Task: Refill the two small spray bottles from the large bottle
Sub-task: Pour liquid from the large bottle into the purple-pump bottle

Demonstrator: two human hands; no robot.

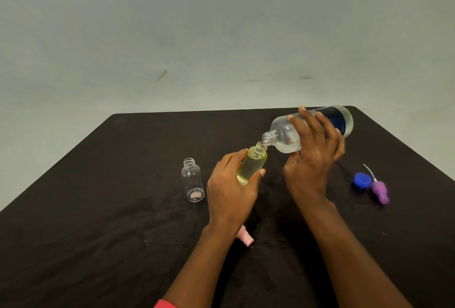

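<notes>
**Large bottle tipped onto small bottle's neck**

R hand clamped round large bottle, fingers over the top, thumb underneath. Bottle is clear round plastic, uncapped, held near horizontal above the far-right part of the worktop. Threaded neck points down-left. Dark blue label wraps its rear half, text not legible. Clear liquid pools along its lower side.

L hand grips small spray bottle, a clear cylinder with no head. It is tilted, open threaded neck up-right at the large bottle's mouth; touching or just under, can't tell. Contents: pale yellow liquid, up to approx. the shoulder.

Second small bottle stands upright on worktop, left of L hand. Clear, headless, no liquid seen. Pinkish patch at base, can't tell what.

Worktop right side: blue cap just beside purple spray head, which lies on its side w/ thin white dip tube. Pink spray head is partly hidden under L forearm. Worktop surface is matte black, cloth-like.
</notes>
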